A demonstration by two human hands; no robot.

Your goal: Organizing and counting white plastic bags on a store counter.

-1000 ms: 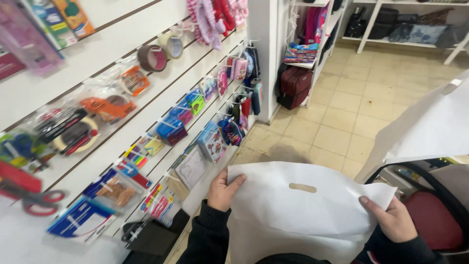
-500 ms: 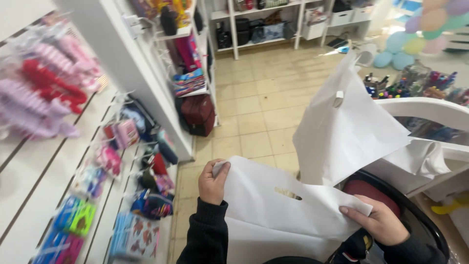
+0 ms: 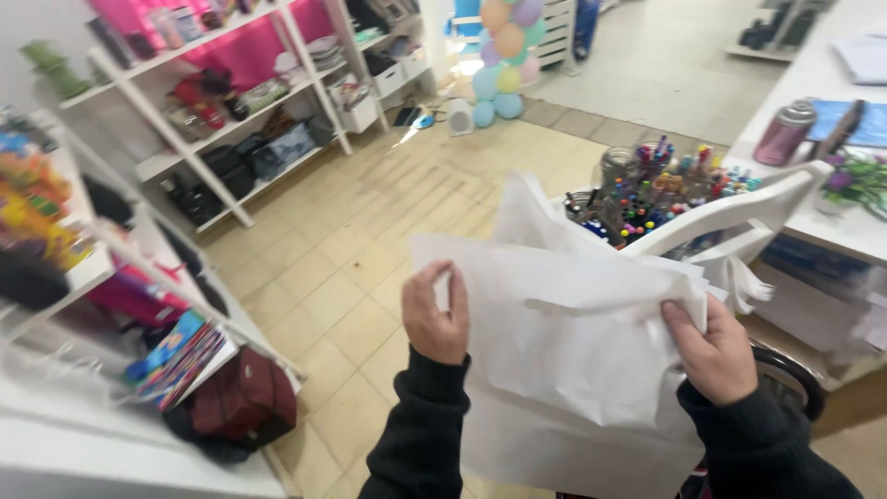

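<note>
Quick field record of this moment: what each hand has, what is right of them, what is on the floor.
left hand: pinches the left edge of the white bag
right hand: grips the bag's right edge, thumb on top
white bag: held up in front of the body, crumpled, between both hands
beyond the bag, right: white counter with a tub of coloured pens
floor: beige tiles; dark red bag by the left shelf
far end: pastel balloons
</note>
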